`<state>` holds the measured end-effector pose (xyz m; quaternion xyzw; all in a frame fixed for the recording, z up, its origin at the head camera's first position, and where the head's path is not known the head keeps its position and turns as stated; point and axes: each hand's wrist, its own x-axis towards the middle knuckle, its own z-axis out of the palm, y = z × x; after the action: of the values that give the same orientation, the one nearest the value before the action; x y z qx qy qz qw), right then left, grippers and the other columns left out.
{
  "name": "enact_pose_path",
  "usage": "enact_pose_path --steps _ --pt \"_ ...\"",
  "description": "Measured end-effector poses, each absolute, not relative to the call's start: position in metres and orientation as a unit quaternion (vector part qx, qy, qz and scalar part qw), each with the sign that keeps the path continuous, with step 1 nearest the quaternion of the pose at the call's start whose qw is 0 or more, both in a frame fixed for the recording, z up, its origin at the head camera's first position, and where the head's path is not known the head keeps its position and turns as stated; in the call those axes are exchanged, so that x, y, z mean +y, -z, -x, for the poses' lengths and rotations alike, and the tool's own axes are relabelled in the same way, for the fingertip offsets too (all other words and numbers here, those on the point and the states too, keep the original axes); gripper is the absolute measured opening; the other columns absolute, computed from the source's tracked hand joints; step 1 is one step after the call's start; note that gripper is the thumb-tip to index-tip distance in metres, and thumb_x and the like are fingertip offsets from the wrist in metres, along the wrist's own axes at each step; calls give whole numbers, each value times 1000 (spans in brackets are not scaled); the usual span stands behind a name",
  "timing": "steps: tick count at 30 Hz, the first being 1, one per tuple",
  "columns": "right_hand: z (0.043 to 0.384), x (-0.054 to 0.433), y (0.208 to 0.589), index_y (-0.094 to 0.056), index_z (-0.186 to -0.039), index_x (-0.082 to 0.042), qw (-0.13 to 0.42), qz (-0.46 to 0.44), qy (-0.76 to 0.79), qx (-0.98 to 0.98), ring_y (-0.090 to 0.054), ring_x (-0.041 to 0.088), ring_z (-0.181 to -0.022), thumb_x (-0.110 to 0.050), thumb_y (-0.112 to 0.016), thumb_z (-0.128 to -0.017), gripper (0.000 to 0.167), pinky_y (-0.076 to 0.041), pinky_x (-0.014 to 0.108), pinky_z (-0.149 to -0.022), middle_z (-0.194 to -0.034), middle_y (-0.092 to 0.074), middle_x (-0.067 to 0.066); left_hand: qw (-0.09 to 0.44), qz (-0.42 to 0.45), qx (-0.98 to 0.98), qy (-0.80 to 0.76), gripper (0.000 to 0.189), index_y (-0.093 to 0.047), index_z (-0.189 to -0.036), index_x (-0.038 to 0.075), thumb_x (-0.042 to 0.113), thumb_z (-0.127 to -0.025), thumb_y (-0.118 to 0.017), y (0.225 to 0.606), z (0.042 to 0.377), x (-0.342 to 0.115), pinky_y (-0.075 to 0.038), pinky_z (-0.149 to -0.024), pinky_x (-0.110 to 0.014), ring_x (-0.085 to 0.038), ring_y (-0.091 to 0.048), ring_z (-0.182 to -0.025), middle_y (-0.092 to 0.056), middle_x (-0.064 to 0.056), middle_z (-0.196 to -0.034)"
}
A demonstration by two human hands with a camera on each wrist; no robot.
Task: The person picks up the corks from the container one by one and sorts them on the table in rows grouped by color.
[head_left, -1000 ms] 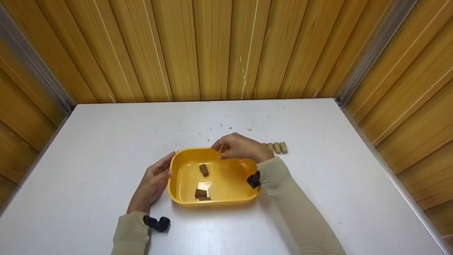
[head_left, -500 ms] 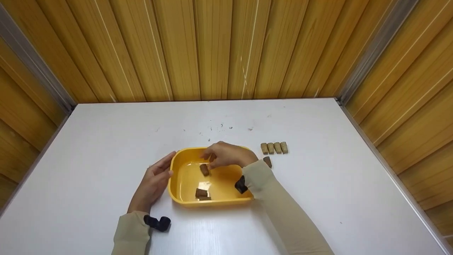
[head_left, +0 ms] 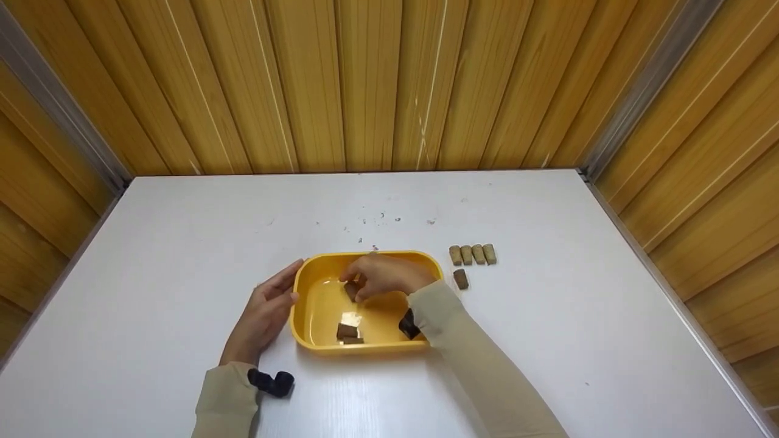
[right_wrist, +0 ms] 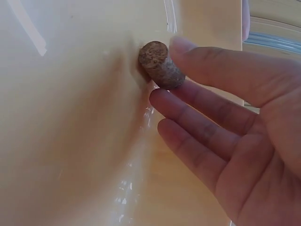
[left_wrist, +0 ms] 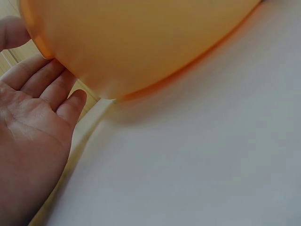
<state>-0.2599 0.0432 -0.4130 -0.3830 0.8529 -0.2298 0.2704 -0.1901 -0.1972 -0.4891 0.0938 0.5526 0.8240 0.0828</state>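
A yellow plastic basin (head_left: 359,348) stands on the white table. My left hand (head_left: 261,316) rests against the outside of its left end, fingers fairly straight; in the left wrist view they touch the outer wall. Inside the basin, my right hand (head_left: 383,277) pinches a brown cork (right_wrist: 162,66) between thumb and fingers, close to the basin floor. Two more brown corks (head_left: 347,331) lie near the front wall, the lower one partly hidden by the rim.
Right of the basin, several light corks (head_left: 473,254) lie side by side in a row. One brown cork (head_left: 461,279) sits just in front of that row. Dark crumbs (head_left: 382,215) dot the table behind the basin. Wood-patterned walls (head_left: 365,85) enclose the back and sides.
My right hand has moved left and down into the basin and taken hold of the cork there. The brown cork right of the basin has come into view. The left hand has stayed put.
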Motion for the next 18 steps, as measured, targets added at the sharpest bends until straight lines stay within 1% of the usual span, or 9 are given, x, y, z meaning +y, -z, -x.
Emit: enact_pose_path --steps 3,5,9,14,18 --pt "260 42 416 -68 -111 -4 260 393 217 855 -52 11 -77 -2 -73 -81 31 -46 16 -70 -88 -65 3 84 -93 556 -822 61 -31 -148 -1 -7 -91 -49 490 190 -197 -36 -111 -20 -7 -44 -134 -30 -16 -155" --pt "260 42 417 -69 -111 -5 257 391 216 857 -51 10 -76 -2 -73 -81 31 -45 15 -68 -88 -64 3 85 -92 558 -821 61 -31 -148 0 -7 -91 -50 490 190 -197 -36 -111 -19 -7 -44 -134 -31 -15 -155" --pt "260 42 418 -69 -114 -4 261 377 232 858 -53 9 -78 0 -71 -82 32 -48 14 -70 -92 -68 5 83 -90 558 -821 61 -32 -148 0 -7 -90 -50 489 190 -197 -35 -111 -19 -6 -44 -134 -32 -14 -155" --pt "260 43 419 -69 -109 -4 256 384 239 855 -54 8 -78 1 -68 -84 26 -49 15 -71 -92 -69 5 81 -93 556 -822 60 -32 -148 -1 -8 -90 -49 490 190 -197 -35 -111 -20 -6 -44 -134 -32 -15 -155" --pt "260 43 419 -69 -109 -4 252 390 239 853 -55 8 -79 2 -67 -84 25 -50 15 -73 -92 -68 4 86 -98 558 -820 61 -30 -148 0 -8 -91 -49 491 190 -199 -34 -112 -20 -6 -43 -135 -31 -15 -156"
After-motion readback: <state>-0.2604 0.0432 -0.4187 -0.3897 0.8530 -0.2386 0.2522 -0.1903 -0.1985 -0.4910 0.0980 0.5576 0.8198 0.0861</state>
